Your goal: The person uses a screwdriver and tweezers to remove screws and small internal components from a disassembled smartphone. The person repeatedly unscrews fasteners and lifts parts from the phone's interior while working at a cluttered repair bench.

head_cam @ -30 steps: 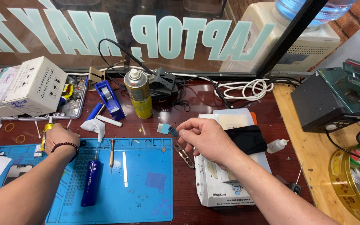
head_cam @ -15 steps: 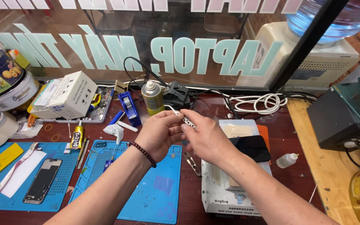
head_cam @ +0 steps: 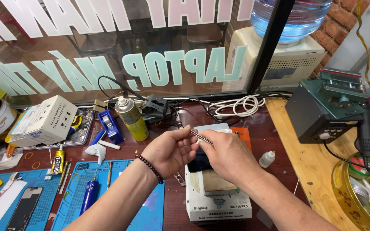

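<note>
My left hand [head_cam: 170, 149] and my right hand [head_cam: 228, 155] meet above the middle of the bench. Both pinch a pair of thin metal tweezers [head_cam: 200, 136] that runs slantwise between the fingertips. A beaded bracelet [head_cam: 150, 167] circles my left wrist. Under the hands stands a white box-shaped heating machine [head_cam: 217, 204] with a dark phone lying on its top, mostly hidden by my right hand. A blue work mat [head_cam: 148, 214] lies to the left below my left forearm.
A yellow spray can [head_cam: 131, 118], a blue tape dispenser [head_cam: 110, 125] and a white carton [head_cam: 50, 119] stand at the back left. A blue screwdriver [head_cam: 89, 196] and a phone [head_cam: 24, 208] lie on the mats. A small white dropper bottle [head_cam: 267, 159] and a dark green machine [head_cam: 328, 104] are on the right.
My left hand left the mat and rose to join my right hand, and both now hold the tweezers. The view has tilted up and shifted left.
</note>
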Motion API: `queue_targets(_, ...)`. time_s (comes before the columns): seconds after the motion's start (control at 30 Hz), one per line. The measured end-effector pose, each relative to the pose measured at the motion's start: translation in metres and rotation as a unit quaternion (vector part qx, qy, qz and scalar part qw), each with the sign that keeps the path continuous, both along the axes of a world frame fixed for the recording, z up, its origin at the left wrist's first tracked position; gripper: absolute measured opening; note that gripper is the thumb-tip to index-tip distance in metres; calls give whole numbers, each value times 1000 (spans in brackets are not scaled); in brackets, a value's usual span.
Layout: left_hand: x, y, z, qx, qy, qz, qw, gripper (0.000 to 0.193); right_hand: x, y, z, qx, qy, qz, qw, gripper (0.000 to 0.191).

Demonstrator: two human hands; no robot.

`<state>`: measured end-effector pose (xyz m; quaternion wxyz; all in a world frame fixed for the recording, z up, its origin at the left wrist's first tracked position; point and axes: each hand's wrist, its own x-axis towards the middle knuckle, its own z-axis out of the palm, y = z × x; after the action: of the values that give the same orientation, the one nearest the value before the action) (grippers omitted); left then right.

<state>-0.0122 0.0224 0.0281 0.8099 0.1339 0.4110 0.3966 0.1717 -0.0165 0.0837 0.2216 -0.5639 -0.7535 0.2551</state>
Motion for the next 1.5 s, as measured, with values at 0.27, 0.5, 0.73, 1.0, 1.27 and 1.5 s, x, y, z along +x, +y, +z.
queue_targets(0.27,0,0,0,-44,-33,23,998,16,31,1,-14,3,104,29,994,26)
queue_targets(0.5,-19,15,-10,176,269,44,946,25,59,19,-37,-88,128,-177,972,28)
queue_targets(0.73,-8,7,-23,484,620,-56,616,81,94,37,-74,-102,225,-251,936,28)
queue_targets(1.0,14,-15,-15,529,588,-208,576,87,85,13,-79,-141,187,-236,943,27)
queue_targets(1.27,17,-20,-18,538,620,-243,517,64,72,-3,-60,-158,102,-261,947,30)
queue_targets(1.5,15,-16,-23,543,605,-243,529,56,76,1,-63,-123,164,-245,948,28)
